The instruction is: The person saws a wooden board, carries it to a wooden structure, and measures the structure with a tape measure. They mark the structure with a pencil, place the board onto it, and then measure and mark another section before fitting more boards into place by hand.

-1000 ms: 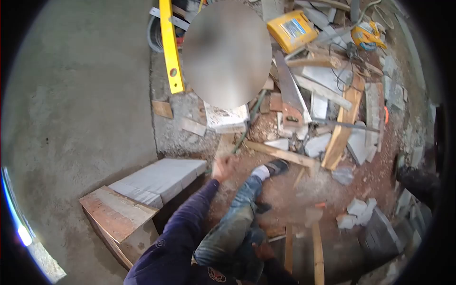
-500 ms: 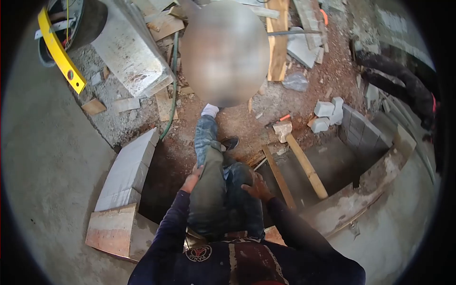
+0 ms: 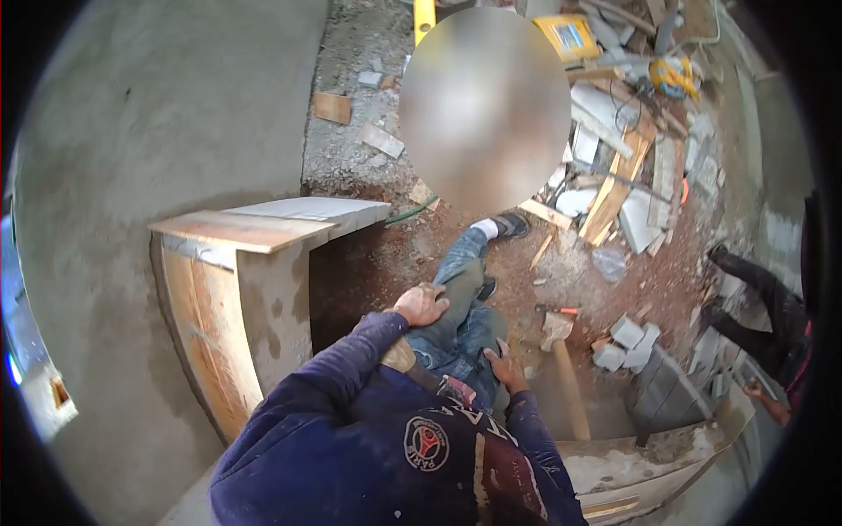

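My left hand [image 3: 421,304] lies on my bent knee, over the greenish patch of my trousers [image 3: 460,294], fingers laid along the cloth and holding nothing. On the other thigh rests my right hand [image 3: 506,366], thumb and fingers apart and also holding nothing. Right of it a mallet [image 3: 572,394] with a dusty pale head and long wooden handle leans across the block-walled pit. A small tool with an orange handle [image 3: 567,310] lies on the soil just beyond the mallet head.
A board-topped block wall [image 3: 307,209] stands at left, beside grey concrete floor [image 3: 167,131]. Pale blocks [image 3: 627,333] sit right of the mallet. Wood scraps [image 3: 618,188] and rubble fill the back. Another person's dark-trousered legs [image 3: 763,289] are at far right. A round blur hides the top middle.
My view has swung left and my body leans, so the scene sits turned and further right. Both hands stay on my legs. The other person's hand now shows at far right.
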A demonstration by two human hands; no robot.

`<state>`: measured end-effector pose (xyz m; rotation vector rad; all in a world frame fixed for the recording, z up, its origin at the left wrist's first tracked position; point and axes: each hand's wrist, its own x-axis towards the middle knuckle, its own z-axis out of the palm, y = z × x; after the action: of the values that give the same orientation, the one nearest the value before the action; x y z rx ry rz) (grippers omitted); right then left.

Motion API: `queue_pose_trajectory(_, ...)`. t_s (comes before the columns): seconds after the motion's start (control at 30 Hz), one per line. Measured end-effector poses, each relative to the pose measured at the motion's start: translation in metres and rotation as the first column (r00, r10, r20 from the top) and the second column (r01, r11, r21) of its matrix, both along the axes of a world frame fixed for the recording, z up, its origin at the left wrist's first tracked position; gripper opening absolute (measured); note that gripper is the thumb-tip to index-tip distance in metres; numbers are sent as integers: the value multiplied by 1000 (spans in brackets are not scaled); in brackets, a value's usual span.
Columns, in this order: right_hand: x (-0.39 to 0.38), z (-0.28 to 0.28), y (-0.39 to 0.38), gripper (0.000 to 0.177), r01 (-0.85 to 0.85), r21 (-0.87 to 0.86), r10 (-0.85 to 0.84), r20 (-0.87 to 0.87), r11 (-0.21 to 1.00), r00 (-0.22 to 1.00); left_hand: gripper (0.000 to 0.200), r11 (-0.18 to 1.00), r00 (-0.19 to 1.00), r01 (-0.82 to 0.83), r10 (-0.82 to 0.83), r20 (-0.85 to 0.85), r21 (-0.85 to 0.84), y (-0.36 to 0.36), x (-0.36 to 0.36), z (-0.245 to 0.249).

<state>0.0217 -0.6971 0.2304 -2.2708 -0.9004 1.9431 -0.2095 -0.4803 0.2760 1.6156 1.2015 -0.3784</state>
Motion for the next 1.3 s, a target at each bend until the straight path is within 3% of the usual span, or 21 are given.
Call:
queue_pose_trajectory(0.13,47,-11,-18,65,23,9,-23,-6,1000,1000,50,989,995,-39,26,93,140,-25,-18,35)
queue_pose_trajectory(0.17,46,27,6,57,119,-43,-119,-7,992,993,45,982,992,-102,89,85,160,-27,-21,48)
queue_pose_trajectory(0.23,60,30,15,50,-22,43,23,-25,999,999,40,972,980,-175,155,127,159,-28,-31,70)
queue_pose_trajectory(0.3,67,68,34,46,0,-18,1,25,1000,1000,37,946,967,-240,215,134,217,-33,-36,79)
queue_pose_trajectory(0.33,143,-46,-29,43,-354,508,480,-139,785,866,34,935,969,-231,197,149,268,-35,-38,82)
queue_pose_trajectory(0.37,152,-65,-28,43,-378,503,498,-123,777,859,34,930,962,-254,215,167,266,-39,-42,85)
queue_pose_trajectory(0.43,166,-68,-26,44,-451,716,597,60,533,800,33,933,957,-286,265,122,219,-44,-43,91)
queue_pose_trajectory(0.47,166,-63,-25,46,-378,448,425,-3,810,905,33,912,942,-327,296,155,248,-49,-41,85)
queue_pose_trajectory(0.5,159,-57,-10,49,-189,146,192,-9,971,981,33,890,928,-362,318,193,278,-48,-44,77)
queue_pose_trajectory(0.57,132,-4,26,46,-120,173,127,-31,978,991,30,847,907,-407,331,260,343,-48,-51,72)
queue_pose_trajectory(0.67,72,97,100,45,-6,139,1,37,990,999,30,878,897,-421,363,253,230,-38,-63,102)
queue_pose_trajectory(0.8,25,135,165,51,139,244,-144,6,960,989,28,867,859,-478,427,284,142,1,-82,90)
queue_pose_trajectory(0.87,21,130,174,51,182,338,-192,-4,923,981,28,892,881,-431,383,278,134,21,-83,74)
queue_pose_trajectory(0.93,20,127,156,50,225,417,-240,-15,881,971,26,874,850,-482,451,273,55,33,-82,61)
queue_pose_trajectory(0.97,22,126,149,49,191,443,-239,56,876,969,26,895,869,-443,413,271,56,36,-84,42)
queue_pose_trajectory(1.03,31,120,137,45,109,484,-232,201,868,952,30,819,788,-572,563,249,-44,41,-88,1)
queue_pose_trajectory(1.1,43,104,104,45,198,410,-296,191,890,936,29,826,804,-557,562,195,-87,58,-77,7)
queue_pose_trajectory(1.17,55,95,84,44,210,304,-309,326,929,893,26,889,884,-449,427,191,88,73,-60,31)
queue_pose_trajectory(1.2,58,98,79,44,227,290,-317,318,930,893,24,885,874,-463,446,193,51,73,-58,19)
queue_pose_trajectory(1.27,67,102,79,46,571,12,-563,188,821,805,23,872,859,-489,481,177,2,72,-48,15)
queue_pose_trajectory(1.3,73,92,84,46,588,9,-580,180,809,794,23,849,833,-527,526,175,-43,72,-43,12)
